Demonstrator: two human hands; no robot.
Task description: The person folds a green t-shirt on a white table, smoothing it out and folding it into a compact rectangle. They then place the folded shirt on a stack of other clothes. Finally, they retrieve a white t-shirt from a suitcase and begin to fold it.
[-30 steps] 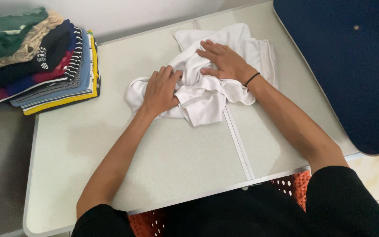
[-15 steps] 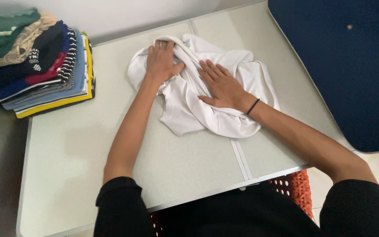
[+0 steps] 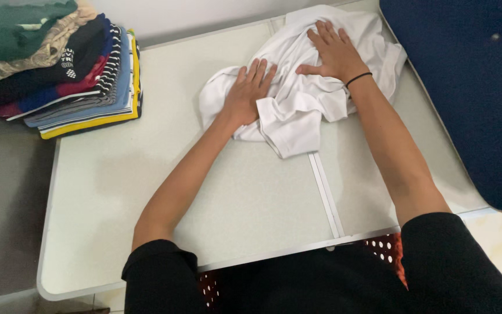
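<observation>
White shirt (image 3: 297, 102) crumpled, partly under both palms.

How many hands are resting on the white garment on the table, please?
2. The left hand presses flat on the white garment's near-left part; the right hand, with a black band at the wrist, lies flat on its far part. No other hands are in view.

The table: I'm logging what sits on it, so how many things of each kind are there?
Crumpled white shirt, under left hand and right hand: 1
Stack of folded clothes: 1
Dark blue padded board, overlapping the right edge of the table: 1
Total: 3
</observation>
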